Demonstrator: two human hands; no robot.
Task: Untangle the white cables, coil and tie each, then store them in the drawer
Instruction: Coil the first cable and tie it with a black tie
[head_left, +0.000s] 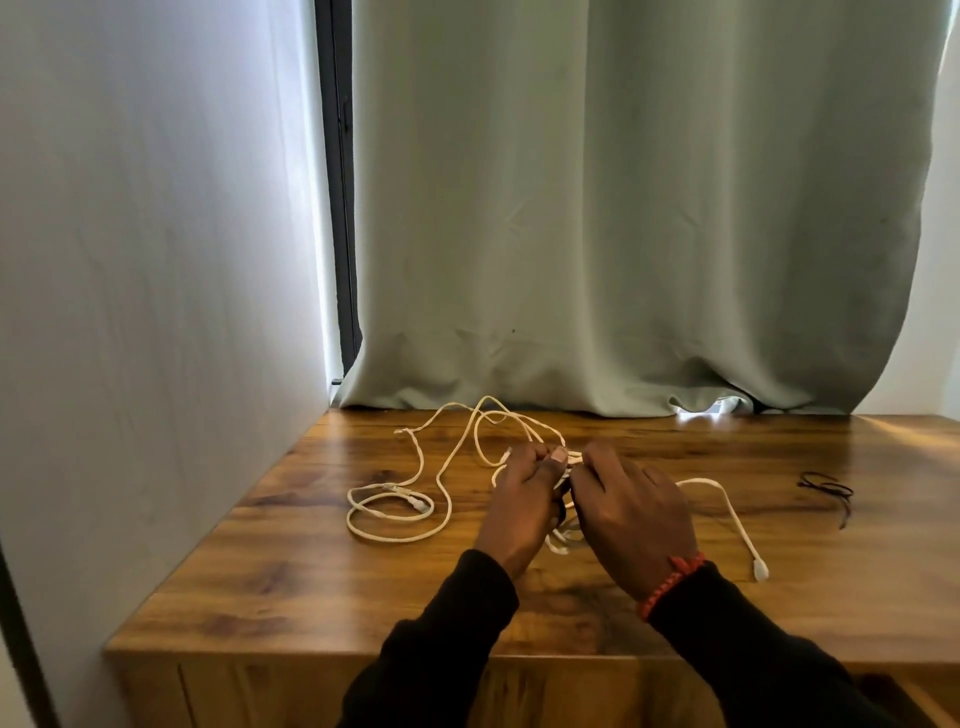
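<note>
Together over the wooden tabletop (291, 582), left hand (522, 504) and right hand (631, 512), both working the tangle of white cables (410, 506). Left fingers curled, pinching strands at the knot; right fingers bent down onto the same knot, grip itself hidden. Left of the fingers, loose loops; right of them, one plug end (759, 571), farther right dark ties (828, 491).

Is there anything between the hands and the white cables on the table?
Nothing visible. Both the left hand and the right hand are already on the cables, gripping the tangle in the middle of the table.
</note>
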